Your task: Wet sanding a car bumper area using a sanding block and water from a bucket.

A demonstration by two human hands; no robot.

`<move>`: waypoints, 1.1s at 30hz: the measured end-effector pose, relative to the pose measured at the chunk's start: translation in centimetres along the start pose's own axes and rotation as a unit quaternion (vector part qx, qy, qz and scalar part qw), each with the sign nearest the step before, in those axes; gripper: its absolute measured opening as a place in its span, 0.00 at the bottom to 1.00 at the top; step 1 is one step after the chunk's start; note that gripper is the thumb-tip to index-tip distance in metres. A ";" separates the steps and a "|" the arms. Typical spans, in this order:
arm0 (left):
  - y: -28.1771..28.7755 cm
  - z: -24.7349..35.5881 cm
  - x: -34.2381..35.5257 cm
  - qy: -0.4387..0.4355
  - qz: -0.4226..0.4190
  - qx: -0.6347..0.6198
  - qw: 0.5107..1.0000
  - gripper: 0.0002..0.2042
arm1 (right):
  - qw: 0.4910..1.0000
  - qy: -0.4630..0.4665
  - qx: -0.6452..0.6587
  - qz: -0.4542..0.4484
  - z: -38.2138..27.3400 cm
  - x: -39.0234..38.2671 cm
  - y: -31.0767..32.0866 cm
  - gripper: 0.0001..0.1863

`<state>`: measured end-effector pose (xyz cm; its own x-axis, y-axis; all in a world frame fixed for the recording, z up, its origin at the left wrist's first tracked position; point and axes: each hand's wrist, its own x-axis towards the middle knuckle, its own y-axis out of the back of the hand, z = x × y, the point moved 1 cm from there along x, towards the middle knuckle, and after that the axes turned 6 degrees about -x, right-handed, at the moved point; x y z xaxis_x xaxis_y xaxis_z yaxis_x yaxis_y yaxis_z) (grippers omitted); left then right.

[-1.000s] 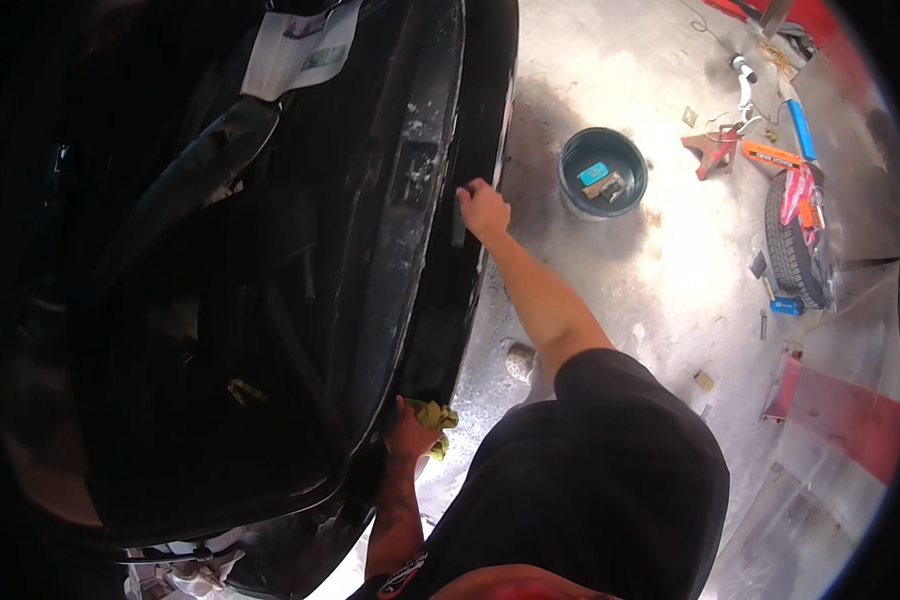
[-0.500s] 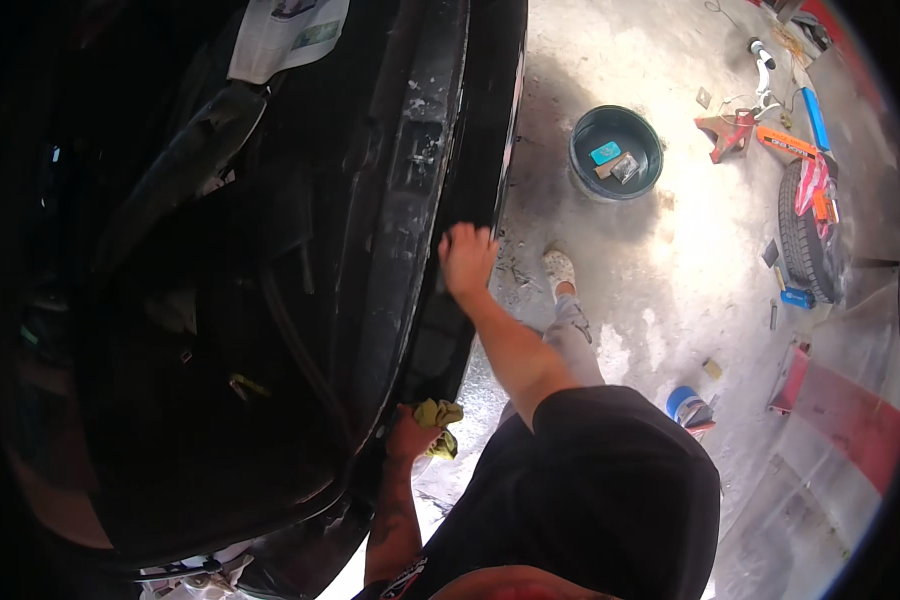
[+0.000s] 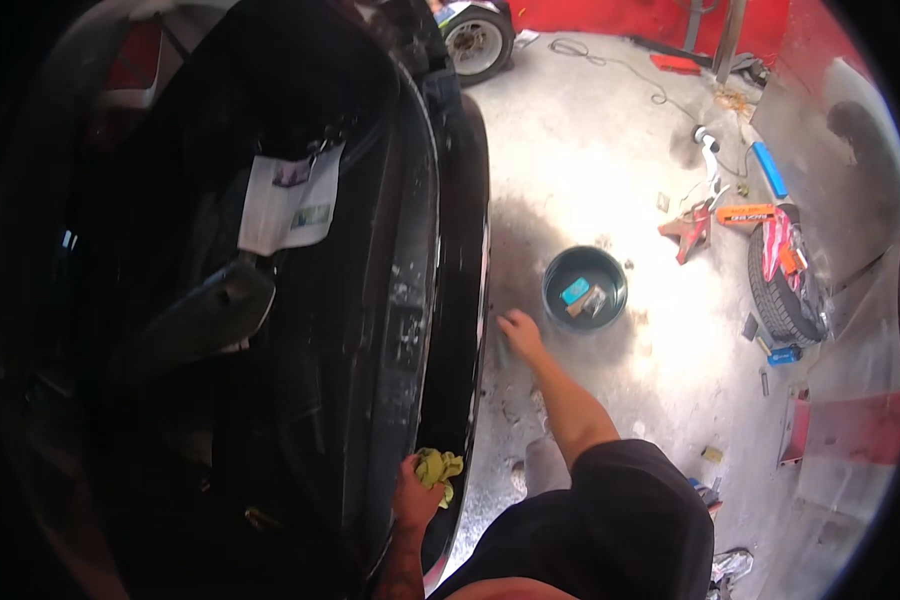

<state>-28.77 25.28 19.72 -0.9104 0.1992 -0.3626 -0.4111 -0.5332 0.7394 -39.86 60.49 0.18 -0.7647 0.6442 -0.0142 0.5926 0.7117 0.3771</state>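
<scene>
My left hand (image 3: pixel 413 497) is closed round a crumpled yellow-green cloth (image 3: pixel 437 470), resting on the glossy black edge panel (image 3: pixel 460 260) of a dark car body. Farther off, my right hand (image 3: pixel 517 332) is over the floor just right of that panel, its fingers curled together. Whatever it may hold is too blurred to make out. Beyond it, to the right, a dark round tub (image 3: pixel 623 298) stands on the floor. Inside lie a turquoise block (image 3: pixel 575 291) and some small brown and grey pieces (image 3: pixel 592 302).
A printed paper sheet (image 3: pixel 288 215) lies on the car. To the right are a red jack stand (image 3: pixel 687 235), a tyre (image 3: pixel 775 300) with a striped bag and tools on it, an orange box (image 3: pixel 746 214) and a blue bar (image 3: pixel 769 169). A cable (image 3: pixel 620 66) crosses the far floor.
My right hand has left the panel and moved right, toward the tub. My left hand still holds the cloth. The view has tilted up, bringing a far wheel and red wall into sight.
</scene>
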 end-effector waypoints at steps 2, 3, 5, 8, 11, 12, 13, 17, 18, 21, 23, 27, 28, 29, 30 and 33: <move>-0.4 2.2 1.9 -0.073 0.042 0.103 0.991 0.36 | 0.996 -0.084 -0.019 -0.022 4.0 -3.8 3.1 0.16; -2.2 4.9 3.8 -0.175 0.048 0.197 0.964 0.38 | 0.997 0.005 -0.082 0.016 11.4 -5.6 8.1 0.15; -4.9 4.0 6.5 -0.144 0.020 0.264 0.954 0.42 | 0.970 -0.181 -0.165 -0.010 15.9 -10.5 12.8 0.14; -9.1 4.9 10.3 -0.267 0.001 0.328 0.906 0.39 | 0.904 -0.364 -0.222 0.041 24.5 -18.7 23.3 0.19; -11.2 5.1 15.3 -0.343 0.091 0.379 0.855 0.38 | 0.866 -0.410 -0.271 0.093 28.2 -23.7 30.0 0.15; -11.6 6.5 16.8 -0.352 0.090 0.391 0.846 0.36 | 0.861 -0.417 -0.276 0.092 28.7 -24.3 31.7 0.15; -11.5 8.5 18.4 -0.347 0.092 0.378 0.853 0.34 | 0.863 -0.423 -0.264 0.086 29.2 -24.7 33.0 0.15; -13.2 16.7 26.6 -0.263 0.083 0.329 0.903 0.33 | 0.874 -0.428 -0.169 0.158 28.9 -23.7 33.2 0.17; -13.0 18.5 28.4 -0.244 0.086 0.333 0.907 0.34 | 0.871 -0.455 -0.079 0.167 27.6 -22.1 32.0 0.18; -12.3 21.4 35.2 -0.214 0.120 0.366 0.898 0.34 | 0.872 -0.460 0.113 0.128 21.9 -16.0 27.4 0.18; -14.3 26.2 39.7 -0.236 0.132 0.348 0.898 0.34 | 0.902 -0.394 0.017 0.178 25.1 -16.3 25.4 0.17; -12.3 27.1 43.5 -0.194 0.133 0.360 0.903 0.32 | 0.896 -0.436 0.017 0.086 17.5 -11.9 17.7 0.19; -12.4 26.8 43.0 -0.195 0.126 0.358 0.904 0.32 | 0.904 -0.417 -0.052 0.084 15.7 -11.3 16.8 0.20; -12.5 26.5 42.4 -0.203 0.108 0.352 0.907 0.32 | 0.907 -0.396 -0.119 0.083 14.7 -11.2 16.2 0.21; -12.6 26.4 42.1 -0.214 0.091 0.347 0.909 0.32 | 0.902 -0.395 -0.155 0.081 15.0 -11.1 16.1 0.25; -13.5 24.6 38.7 -0.157 0.053 0.392 0.905 0.35 | 0.883 -0.460 -0.035 -0.089 16.9 -9.2 16.9 0.28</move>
